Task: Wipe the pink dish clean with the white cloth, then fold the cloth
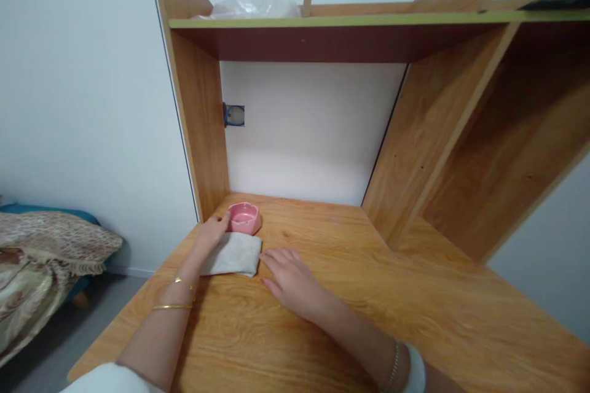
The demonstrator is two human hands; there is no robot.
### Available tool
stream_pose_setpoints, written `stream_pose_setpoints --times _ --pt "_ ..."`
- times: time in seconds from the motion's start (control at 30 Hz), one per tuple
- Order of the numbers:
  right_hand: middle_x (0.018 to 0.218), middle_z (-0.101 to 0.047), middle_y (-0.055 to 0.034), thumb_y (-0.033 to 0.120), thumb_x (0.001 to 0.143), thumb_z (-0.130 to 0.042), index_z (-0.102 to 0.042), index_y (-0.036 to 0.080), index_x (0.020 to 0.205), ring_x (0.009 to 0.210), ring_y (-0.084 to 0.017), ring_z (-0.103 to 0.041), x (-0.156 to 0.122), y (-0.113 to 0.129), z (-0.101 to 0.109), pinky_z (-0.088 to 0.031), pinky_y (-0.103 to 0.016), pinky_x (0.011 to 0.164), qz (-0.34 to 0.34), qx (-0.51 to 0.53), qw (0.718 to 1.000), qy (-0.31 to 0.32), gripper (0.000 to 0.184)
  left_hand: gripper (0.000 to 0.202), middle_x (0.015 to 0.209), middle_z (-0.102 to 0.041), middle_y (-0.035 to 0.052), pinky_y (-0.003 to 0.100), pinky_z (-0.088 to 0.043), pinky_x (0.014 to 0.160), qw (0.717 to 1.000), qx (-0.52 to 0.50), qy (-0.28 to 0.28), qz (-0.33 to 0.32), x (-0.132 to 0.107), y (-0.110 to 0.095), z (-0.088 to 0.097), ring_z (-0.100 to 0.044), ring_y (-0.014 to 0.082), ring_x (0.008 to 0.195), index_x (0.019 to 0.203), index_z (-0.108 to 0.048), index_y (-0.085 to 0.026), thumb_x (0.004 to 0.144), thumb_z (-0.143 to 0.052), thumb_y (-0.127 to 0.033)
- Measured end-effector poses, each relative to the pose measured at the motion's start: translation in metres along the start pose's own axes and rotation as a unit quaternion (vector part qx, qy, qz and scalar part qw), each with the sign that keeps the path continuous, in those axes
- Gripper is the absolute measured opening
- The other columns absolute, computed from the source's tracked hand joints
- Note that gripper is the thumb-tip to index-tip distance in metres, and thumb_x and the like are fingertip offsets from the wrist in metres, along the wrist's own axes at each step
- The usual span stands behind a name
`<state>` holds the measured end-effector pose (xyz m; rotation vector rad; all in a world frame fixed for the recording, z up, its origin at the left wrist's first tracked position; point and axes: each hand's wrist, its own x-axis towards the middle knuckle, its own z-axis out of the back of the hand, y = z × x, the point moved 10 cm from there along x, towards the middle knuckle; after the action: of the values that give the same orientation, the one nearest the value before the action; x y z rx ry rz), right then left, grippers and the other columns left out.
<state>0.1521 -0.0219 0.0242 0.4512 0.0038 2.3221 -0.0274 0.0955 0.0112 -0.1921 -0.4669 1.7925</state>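
A pink ashtray point(244, 220) with notches in its rim sits on the wooden desk near the left side panel. My left hand point(214, 231) is closed at the ashtray's left side, its fingertips against the wall; part of the fingers is hidden. Just in front of the ashtray lies a folded pale grey cloth point(234, 253), partly covered by my left wrist. My right hand point(286, 273) rests palm down beside the cloth's right edge. Its fingers are stretched out and hold nothing, with the fingertips close to the cloth.
Above the desk point(369, 319) runs a shelf point(350, 19) bearing a clear plastic bag point(258, 3). A slanting wooden divider point(428, 129) stands on the right. An uncovered wall box point(235, 115) with blue wire is at the back left. A blanket point(46, 258) lies at far left.
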Motion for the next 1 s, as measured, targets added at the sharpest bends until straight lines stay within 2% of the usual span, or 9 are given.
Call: stream_pose_setpoints --times 0.17,0.27,0.37,0.47,0.57,0.73,0.8,0.9,1.0 --pt "0.106 -0.058 -0.0103 0.033 0.079 -0.052 -0.048 0.014 0.114 0.102 -0.023 -0.046 0.029 0.023 -0.013 -0.035 -0.035 0.085 0.023 -0.051 0.998 0.008 0.039 0.058 0.088 -0.066 0.0167 0.027 -0.043 0.070 0.999 -0.039 0.027 0.005 -0.001 -0.001 -0.006 -0.061 0.0252 0.086 0.079 -0.065 -0.010 0.084 -0.020 -0.048" --pt "0.097 -0.062 -0.0089 0.023 0.082 -0.046 -0.054 0.015 0.104 0.095 -0.021 -0.050 0.037 0.023 -0.023 -0.034 -0.034 0.082 0.019 -0.096 0.994 0.042 0.025 0.057 0.091 -0.065 0.0175 0.028 -0.043 0.070 0.998 -0.054 0.026 0.013 -0.001 0.000 -0.008 -0.061 0.0264 0.088 0.083 -0.065 -0.010 0.083 -0.022 -0.049" --pt "0.094 -0.063 -0.0075 0.015 0.081 -0.042 -0.057 0.016 0.095 0.092 -0.019 -0.051 0.036 0.011 -0.026 -0.031 -0.032 0.083 -0.006 -0.134 0.988 0.073 0.020 0.055 0.095 -0.064 0.0174 0.028 -0.043 0.069 0.997 -0.065 0.025 0.018 0.001 0.000 -0.011 -0.060 0.0263 0.089 0.089 -0.063 -0.009 0.082 -0.025 -0.048" --pt "0.094 -0.064 -0.0070 0.013 0.079 -0.043 -0.058 0.016 0.093 0.093 -0.019 -0.052 0.027 -0.014 -0.018 -0.029 -0.033 0.085 -0.054 -0.151 0.983 0.086 0.021 0.053 0.089 -0.066 0.0158 0.027 -0.044 0.067 0.996 -0.076 0.032 0.020 0.003 0.000 -0.015 -0.061 0.0255 0.087 0.086 -0.064 -0.010 0.081 -0.027 -0.048" --pt "0.094 -0.064 -0.0085 0.008 0.077 -0.041 -0.059 0.017 0.093 0.093 -0.020 -0.053 0.005 -0.055 -0.001 -0.029 -0.034 0.082 -0.119 -0.167 0.975 0.091 0.025 0.052 0.074 -0.068 0.0132 0.028 -0.044 0.065 0.995 -0.086 0.043 0.021 0.005 0.000 -0.017 -0.063 0.0257 0.081 0.078 -0.064 -0.012 0.080 -0.028 -0.049" --pt "0.089 -0.064 -0.0149 0.004 0.074 -0.040 -0.062 0.013 0.088 0.090 -0.027 -0.054 -0.053 -0.140 0.041 -0.028 -0.040 0.078 -0.261 -0.204 0.938 0.099 0.027 0.049 0.055 -0.064 0.0088 0.028 -0.044 0.064 0.992 -0.109 0.064 0.024 0.003 0.000 -0.020 -0.064 0.0253 0.073 0.068 -0.063 -0.014 0.079 -0.029 -0.048" --pt "0.086 -0.064 -0.0173 0.004 0.074 -0.038 -0.063 0.012 0.085 0.089 -0.030 -0.054 -0.077 -0.166 0.056 -0.029 -0.043 0.074 -0.319 -0.213 0.918 0.100 0.028 0.048 0.052 -0.063 0.0083 0.028 -0.045 0.062 0.990 -0.119 0.071 0.027 0.002 -0.001 -0.021 -0.064 0.0251 0.070 0.069 -0.063 -0.014 0.079 -0.030 -0.048" --pt "0.095 -0.062 -0.0158 0.011 0.071 -0.047 -0.062 0.014 0.087 0.096 -0.031 -0.050 -0.094 -0.183 0.065 -0.029 -0.042 0.076 -0.356 -0.208 0.905 0.103 0.023 0.046 0.050 -0.063 0.0082 0.028 -0.045 0.056 0.988 -0.133 0.073 0.035 0.002 0.000 -0.021 -0.064 0.0247 0.063 0.076 -0.063 -0.012 0.078 -0.031 -0.045" --pt "0.105 -0.058 -0.0130 0.031 0.070 -0.056 -0.058 0.016 0.097 0.101 -0.029 -0.046 -0.088 -0.177 0.060 -0.030 -0.039 0.079 -0.340 -0.189 0.916 0.094 0.031 0.043 0.048 -0.062 0.0085 0.027 -0.045 0.052 0.986 -0.146 0.072 0.044 0.001 0.001 -0.020 -0.063 0.0240 0.057 0.080 -0.062 -0.010 0.078 -0.031 -0.040"
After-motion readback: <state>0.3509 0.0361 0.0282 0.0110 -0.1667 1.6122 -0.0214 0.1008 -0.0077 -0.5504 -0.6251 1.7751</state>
